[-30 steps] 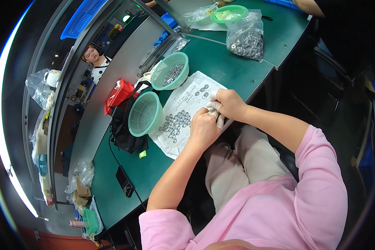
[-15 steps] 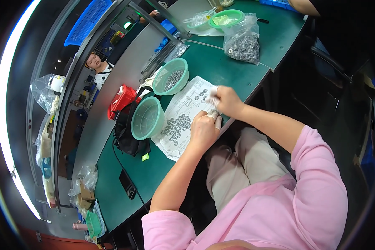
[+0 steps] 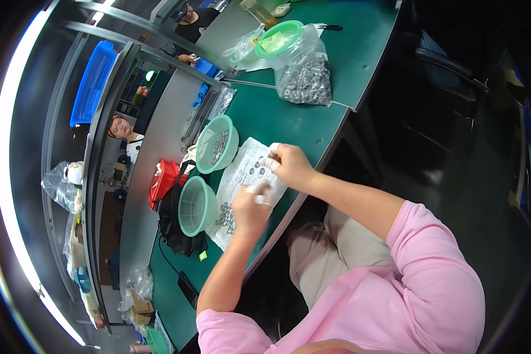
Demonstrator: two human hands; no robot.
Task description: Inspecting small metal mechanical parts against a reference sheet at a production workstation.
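Observation:
White covers sit on several fingertips of both my hands. My right hand [image 3: 291,167] is closed over the far right part of a printed paper sheet [image 3: 245,160], fingers pressed together; whatever they hold is too small to make out. My left hand [image 3: 251,211] hovers over the sheet's near part with its fingers bent and smeared by motion. Beside it, partly covered by the hand, lies a group of small round metal parts [image 3: 225,219]. A few more such parts [image 3: 261,171] lie spread out next to my right hand.
Beyond the sheet stand a green basket [image 3: 197,206] and another green basket [image 3: 230,141] with metal parts inside. A black bag [image 3: 170,219] and a red container [image 3: 166,182] are behind them. Farther right, a clear bag [image 3: 305,79] full of parts rests on the green table [image 3: 265,121].
My hands, close together before, are now apart: the left has moved left over the sheet, toward the group of parts. The whole view has also shifted.

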